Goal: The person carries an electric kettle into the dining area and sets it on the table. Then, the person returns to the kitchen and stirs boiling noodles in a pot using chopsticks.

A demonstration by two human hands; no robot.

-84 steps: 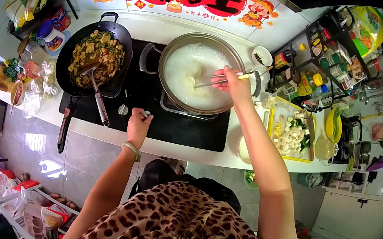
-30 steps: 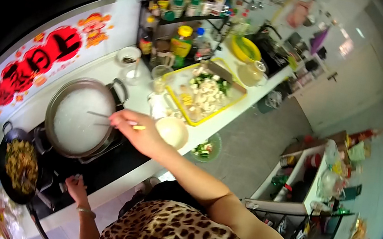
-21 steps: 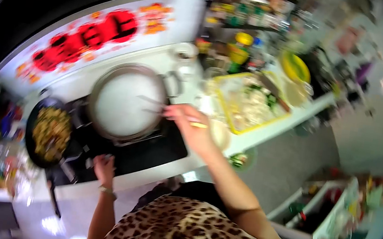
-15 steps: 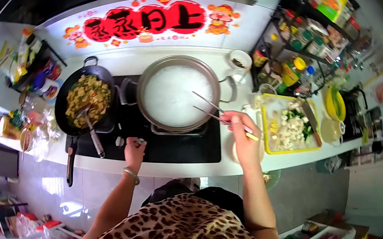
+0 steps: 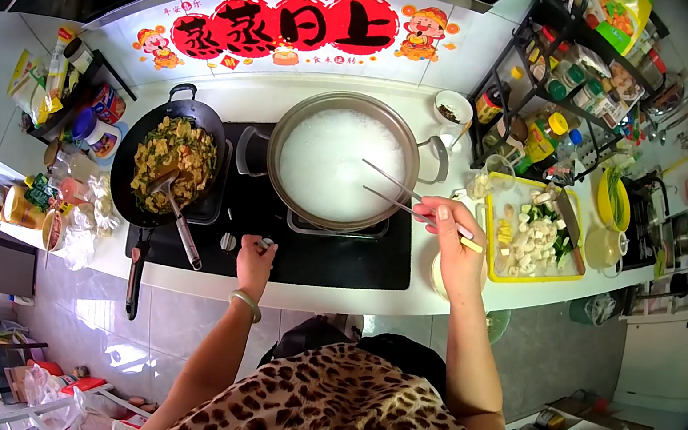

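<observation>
My left hand (image 5: 255, 260) is closed on a stove knob (image 5: 266, 243) at the front of the black cooktop (image 5: 336, 266). In my right hand (image 5: 458, 244) is a pair of chopsticks (image 5: 392, 192), their tips slightly apart over the large pot (image 5: 274, 189). White, foamy liquid (image 5: 339, 160) fills that pot. To the left sits a dark wok (image 5: 123, 200) with chopped, cooked food (image 5: 165, 152) inside. A spatula (image 5: 182, 229) rests in the wok, its handle leaning over the near rim. A second knob (image 5: 227, 241) shows left of my left hand.
Right of the pot lies a yellow-rimmed tray (image 5: 529, 279) with cut white and green pieces and a knife (image 5: 571, 229). A small bowl (image 5: 453, 109) stands behind it. A black rack (image 5: 526, 59) holds bottles and jars. Plastic bags (image 5: 80, 232) lie at the counter's left end.
The whole view has shifted slightly as the head moved. My left hand stays at the knob, and my right hand keeps the chopsticks over the pot.
</observation>
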